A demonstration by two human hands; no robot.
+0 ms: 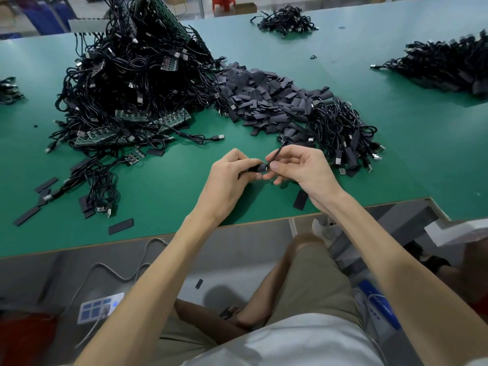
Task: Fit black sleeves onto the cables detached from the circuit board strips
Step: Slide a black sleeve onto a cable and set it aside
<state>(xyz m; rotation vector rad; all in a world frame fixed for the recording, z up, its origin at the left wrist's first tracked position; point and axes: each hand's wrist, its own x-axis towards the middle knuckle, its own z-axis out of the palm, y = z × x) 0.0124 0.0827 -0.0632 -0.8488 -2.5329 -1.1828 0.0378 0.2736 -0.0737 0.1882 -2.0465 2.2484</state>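
A green table (163,180) is covered with heaps: a tall tangle of black cables and green circuit board strips (126,75) at the left, a spread of loose black sleeves (264,99) at the middle, and a smaller cable bundle (343,133) just to its right, touching the spread. Two further cable heaps are seen far back (287,21) and at the far right (449,64). Roughly ten single sleeves are scattered flat near the front edge, one (300,199) lying just beside the right wrist. Nothing is placed between the camera and the hands.

Both hands are held above the table, near its front edge. A black sleeve (257,169) is pinched by the closed thumb and fingers of the left hand (229,178). A thin cable (277,151) is gripped between thumb and forefinger of the right hand (303,167), its end met with the sleeve's mouth; the remaining right fingers are curled loosely.
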